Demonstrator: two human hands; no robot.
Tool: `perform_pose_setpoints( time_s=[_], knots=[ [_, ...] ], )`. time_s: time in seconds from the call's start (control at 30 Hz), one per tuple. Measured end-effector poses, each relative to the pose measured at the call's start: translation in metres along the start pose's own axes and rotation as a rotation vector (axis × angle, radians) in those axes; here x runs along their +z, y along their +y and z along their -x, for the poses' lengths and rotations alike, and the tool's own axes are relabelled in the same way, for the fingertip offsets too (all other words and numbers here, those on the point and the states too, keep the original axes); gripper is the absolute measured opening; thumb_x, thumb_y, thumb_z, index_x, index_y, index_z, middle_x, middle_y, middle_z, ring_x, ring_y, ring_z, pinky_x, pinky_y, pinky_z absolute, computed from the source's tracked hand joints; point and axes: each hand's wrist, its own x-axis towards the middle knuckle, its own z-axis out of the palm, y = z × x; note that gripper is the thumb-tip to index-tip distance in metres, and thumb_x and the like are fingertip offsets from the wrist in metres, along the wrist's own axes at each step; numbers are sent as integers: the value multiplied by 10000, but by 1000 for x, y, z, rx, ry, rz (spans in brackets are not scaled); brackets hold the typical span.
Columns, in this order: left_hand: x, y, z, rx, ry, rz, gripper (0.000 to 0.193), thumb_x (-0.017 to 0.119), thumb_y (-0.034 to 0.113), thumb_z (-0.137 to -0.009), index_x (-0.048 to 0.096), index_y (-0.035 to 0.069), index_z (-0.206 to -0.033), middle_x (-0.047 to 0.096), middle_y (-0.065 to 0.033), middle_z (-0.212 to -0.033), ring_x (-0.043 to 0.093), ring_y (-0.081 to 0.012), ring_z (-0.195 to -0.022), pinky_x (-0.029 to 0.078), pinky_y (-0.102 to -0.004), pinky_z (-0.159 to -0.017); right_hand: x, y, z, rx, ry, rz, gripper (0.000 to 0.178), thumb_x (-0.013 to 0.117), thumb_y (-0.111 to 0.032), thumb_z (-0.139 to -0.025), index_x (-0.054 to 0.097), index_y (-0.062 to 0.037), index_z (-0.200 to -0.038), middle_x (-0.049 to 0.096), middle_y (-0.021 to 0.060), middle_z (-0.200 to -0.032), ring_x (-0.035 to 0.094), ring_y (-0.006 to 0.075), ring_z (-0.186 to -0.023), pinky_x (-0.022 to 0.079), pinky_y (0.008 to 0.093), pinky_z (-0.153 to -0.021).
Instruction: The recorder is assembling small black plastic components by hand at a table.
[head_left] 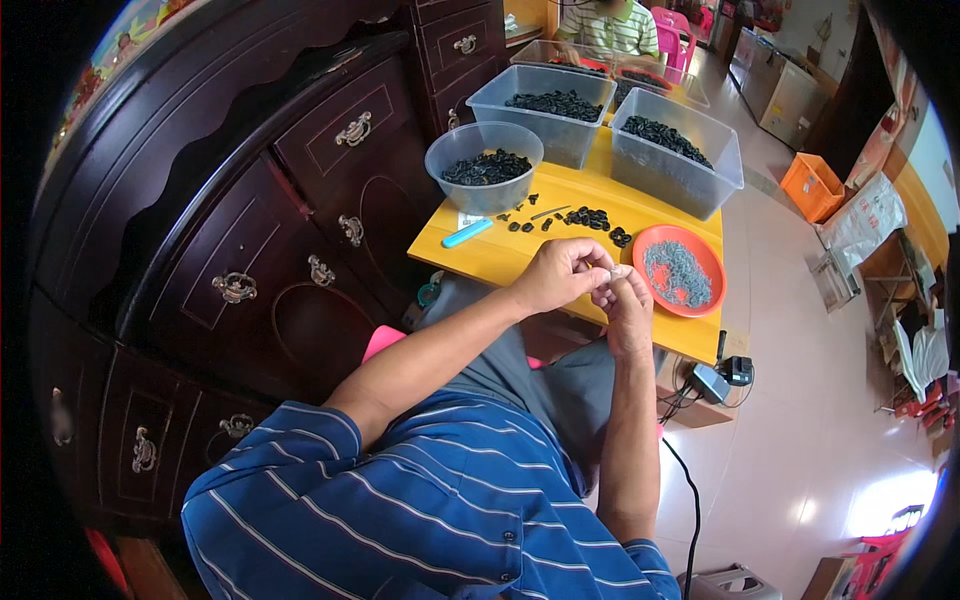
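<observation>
My left hand [560, 275] and my right hand [629, 308] meet above the near edge of the yellow table [480, 260]. Both are closed, thumbs and fingertips pinched around a small pale piece [615, 272]; its exact kind is too small to make out. Close by on the right, an orange-red plate [718, 262] holds a heap of thin grey pieces [680, 275]. Beyond my hands lie loose small black parts [588, 217], some ring-shaped, with a thin pointed tool [550, 212] beside them. A light-blue flat-handled tool [467, 233] rests at the table's left.
A round clear tub [437, 158] and two rectangular clear bins [487, 98] [728, 165] hold many black parts. Across the table sits a person in a striped shirt [625, 32]. Dark cabinets [250, 240] line the left. Corded black devices [712, 382] sit low on the right.
</observation>
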Motion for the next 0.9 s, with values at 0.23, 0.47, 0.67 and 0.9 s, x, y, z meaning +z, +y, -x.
perform_pose_setpoints(
  time_s=[0.23,0.47,0.67,0.9],
  knots=[
    [-8,-2,-9,-201,-127,190,82,665,27,-952,684,-9,-1024,678,-10,-861,623,-47,-745,519,-215,-660,5,4,-2,-138,14,318,133,590,-172,-1036,623,-62,-969,642,-8,-837,571,66,-740,466,217,-708],
    [-8,7,-6,20,-36,-237,48,661,4,-920,682,-21,-955,657,1,-812,606,-50,-700,500,-210,-637,10,1,1,-155,36,345,146,582,-176,-1044,607,-61,-958,615,-9,-812,564,68,-744,455,222,-706],
    [-22,-6,-12,-172,-1,340,77,675,33,-935,660,15,-1008,671,0,-835,613,-58,-680,523,-228,-629,5,-2,2,-136,67,283,137,568,-187,-1039,601,-75,-966,598,-6,-806,575,85,-737,465,229,-701],
    [-32,20,-11,-181,-79,559,107,672,90,-967,662,33,-1057,703,-27,-934,640,-69,-711,560,-239,-662,-1,-5,1,-28,122,-54,98,561,-187,-1023,594,-101,-987,623,19,-819,617,123,-724,527,267,-704]
  ],
)
